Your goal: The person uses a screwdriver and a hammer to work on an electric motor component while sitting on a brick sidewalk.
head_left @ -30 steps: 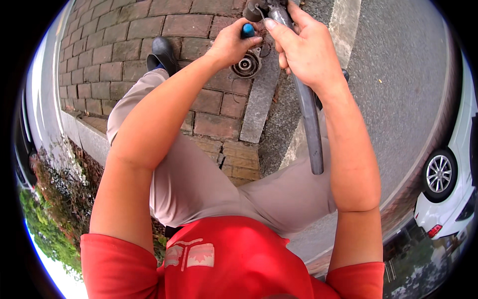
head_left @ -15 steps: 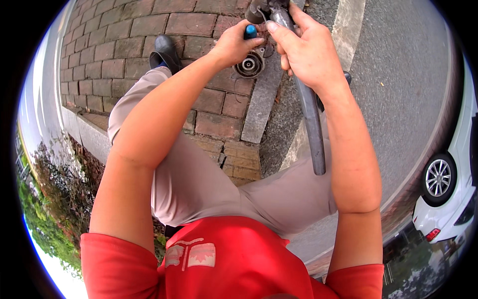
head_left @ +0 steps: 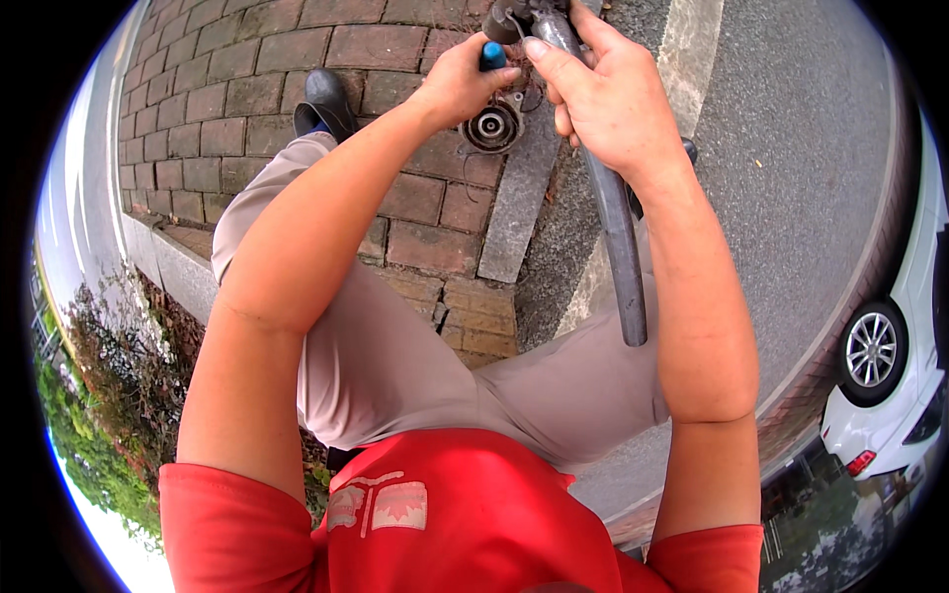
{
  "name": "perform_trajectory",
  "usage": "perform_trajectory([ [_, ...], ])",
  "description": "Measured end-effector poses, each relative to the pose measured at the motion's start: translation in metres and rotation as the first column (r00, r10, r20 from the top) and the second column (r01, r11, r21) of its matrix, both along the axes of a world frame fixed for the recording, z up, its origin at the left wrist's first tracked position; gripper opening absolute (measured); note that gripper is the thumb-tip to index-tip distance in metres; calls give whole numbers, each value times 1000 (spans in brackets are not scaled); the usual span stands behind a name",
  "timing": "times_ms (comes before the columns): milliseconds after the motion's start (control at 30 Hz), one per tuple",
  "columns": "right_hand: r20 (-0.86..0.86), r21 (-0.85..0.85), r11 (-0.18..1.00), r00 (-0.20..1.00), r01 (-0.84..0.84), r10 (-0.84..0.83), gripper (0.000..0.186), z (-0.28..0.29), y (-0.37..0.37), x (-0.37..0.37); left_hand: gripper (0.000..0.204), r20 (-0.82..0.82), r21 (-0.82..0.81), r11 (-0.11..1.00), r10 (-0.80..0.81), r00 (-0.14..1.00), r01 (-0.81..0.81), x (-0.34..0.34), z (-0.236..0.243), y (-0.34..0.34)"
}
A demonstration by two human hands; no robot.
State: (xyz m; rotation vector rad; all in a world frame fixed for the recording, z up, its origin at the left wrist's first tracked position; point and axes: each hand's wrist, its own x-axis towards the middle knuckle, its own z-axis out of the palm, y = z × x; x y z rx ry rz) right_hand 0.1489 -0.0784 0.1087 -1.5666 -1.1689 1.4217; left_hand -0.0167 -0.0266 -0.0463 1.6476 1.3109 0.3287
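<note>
My left hand (head_left: 458, 77) is closed round a small blue cylinder (head_left: 492, 55), perhaps a tool handle, with its rounded end showing between thumb and fingers. My right hand (head_left: 605, 94) grips a long grey metal tube (head_left: 622, 267), which slants down toward my thigh. At the tube's upper end is a dark metal fitting (head_left: 507, 20) with a curved piece, partly cut off by the top of the view. Just below my left hand, a round metal housing (head_left: 491, 126) with a ringed centre lies at the edge of the paving; my left fingers hide part of it.
Brick paving (head_left: 227, 104) with a stone kerb strip (head_left: 509, 237) borders asphalt (head_left: 791, 178) and a faded white line. My dark shoe (head_left: 326, 104) rests on the bricks. A white parked car (head_left: 880, 440) stands at right. Shrubs (head_left: 119, 385) and a road line the left.
</note>
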Motion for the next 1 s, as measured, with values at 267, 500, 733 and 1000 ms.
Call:
perform_trajectory([
  [267, -41, 150, 989, 999, -13, 19, 48, -26, 0, 5, 38, -6, 24, 999, -44, 999, 44, 4, -4, 2],
  [500, 161, -113, 990, 982, -82, 99, 41, -39, 0, -10, 46, 37, -2, 997, -78, 996, 78, -2, -27, 3],
  [733, 272, 315, 942, 962, -113, 24, 51, -25, 3, -10, 43, -43, -54, 993, -105, 994, 103, 0, -9, 3],
  [1000, 12, -139, 989, 999, 41, -40, 50, -15, -6, -1, 35, 158, -32, 996, -78, 984, 84, -10, 5, 3],
])
